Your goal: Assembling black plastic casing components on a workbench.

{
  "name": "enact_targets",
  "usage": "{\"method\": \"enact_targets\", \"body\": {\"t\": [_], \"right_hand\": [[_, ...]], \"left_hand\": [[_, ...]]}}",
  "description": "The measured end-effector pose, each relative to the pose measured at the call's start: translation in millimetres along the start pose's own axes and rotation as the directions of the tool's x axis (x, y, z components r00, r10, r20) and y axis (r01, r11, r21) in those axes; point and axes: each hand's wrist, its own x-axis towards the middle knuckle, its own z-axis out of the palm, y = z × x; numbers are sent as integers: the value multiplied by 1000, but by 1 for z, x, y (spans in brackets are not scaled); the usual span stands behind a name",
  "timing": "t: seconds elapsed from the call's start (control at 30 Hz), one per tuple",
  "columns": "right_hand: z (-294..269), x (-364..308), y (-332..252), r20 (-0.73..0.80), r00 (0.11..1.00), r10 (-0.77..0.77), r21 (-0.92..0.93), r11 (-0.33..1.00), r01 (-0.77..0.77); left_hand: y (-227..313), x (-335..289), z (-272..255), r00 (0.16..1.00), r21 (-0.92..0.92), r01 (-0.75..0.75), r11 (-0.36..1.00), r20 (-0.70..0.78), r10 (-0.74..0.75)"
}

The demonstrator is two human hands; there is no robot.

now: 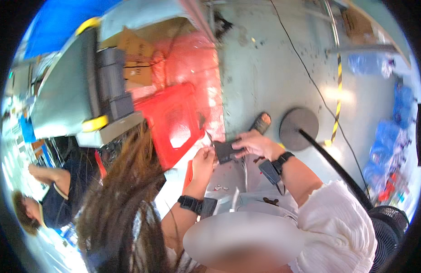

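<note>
Between my two hands is a dark, flat rectangular piece (224,152), held above my lap; its exact kind is not clear. My right hand (257,144) grips its right end, thumb and fingers closed on it. At its left edge my left hand (204,162) is closed, fingertips pinched against it. A black band with a small dark box sits on each wrist, the right box (270,172) and the left box (208,207). Below the hands lies pale, bag-like sheeting (226,175), with a small brown piece (270,201) and a white strip (235,200) nearby.
A red plastic panel with an opening (191,113) stands left of my hands. Further left are a conveyor (65,86), cardboard boxes (136,54) and a person (60,195). To the right stands a fan's round base (290,129); a cable (306,75) and blue bottle packs (381,145) lie beyond.
</note>
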Motion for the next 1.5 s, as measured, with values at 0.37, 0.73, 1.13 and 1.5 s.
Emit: {"method": "enact_targets", "body": {"t": [0.37, 0.73, 1.13, 1.5], "right_hand": [[225, -39, 26, -67, 824, 563, -991, 62, -122], [381, 65, 98, 134, 975, 178, -945, 318, 72], [399, 142, 140, 207, 879, 430, -864, 502, -43], [314, 108, 68, -182, 662, 727, -929, -347, 126]], "left_hand": [[-41, -168, -168, 962, -404, -102, 909, 193, 194], [-205, -251, -234, 881, -28, 2, 1000, -472, -15], [-217, -306, -221, 753, -12, 40, 999, -657, -38], [-25, -177, -447, 635, 801, -315, 509, -221, 740]]}}
